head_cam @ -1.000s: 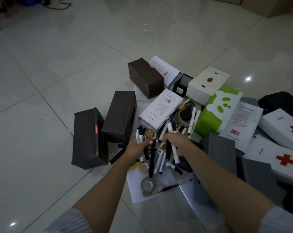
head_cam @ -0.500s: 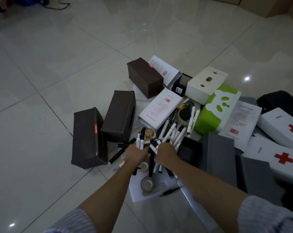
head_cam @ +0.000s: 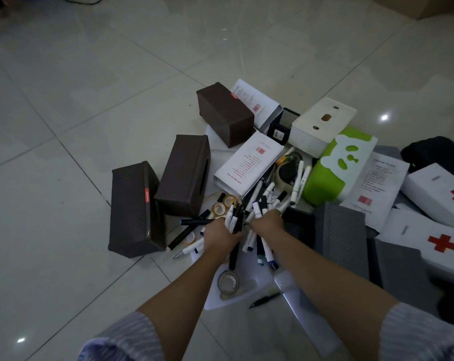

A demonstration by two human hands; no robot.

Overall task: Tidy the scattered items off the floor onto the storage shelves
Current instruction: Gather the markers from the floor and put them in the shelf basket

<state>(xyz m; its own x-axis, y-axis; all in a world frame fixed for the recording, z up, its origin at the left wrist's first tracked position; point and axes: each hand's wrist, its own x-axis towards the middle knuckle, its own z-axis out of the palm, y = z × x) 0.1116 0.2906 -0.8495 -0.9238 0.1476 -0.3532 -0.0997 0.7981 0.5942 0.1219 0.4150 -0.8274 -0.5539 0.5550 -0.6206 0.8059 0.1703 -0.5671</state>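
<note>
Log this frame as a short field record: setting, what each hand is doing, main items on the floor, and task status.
setting: tiled floor, dim light, head view looking down
left hand: grips a bunch of markers
right hand: grips more markers from the same pile
brown boxes: three, left of the pile
green box: right of the markers, lying on its side
first-aid boxes: two white ones with red crosses, far right
tape roll: on paper below the hands
status: items on the floor; no shelves in view

Left hand (head_cam: 220, 234) and right hand (head_cam: 269, 225) holding a bunch of markers (head_cam: 259, 204), brown boxes (head_cam: 134, 209) beside, tiled floor (head_cam: 90, 100)
</note>
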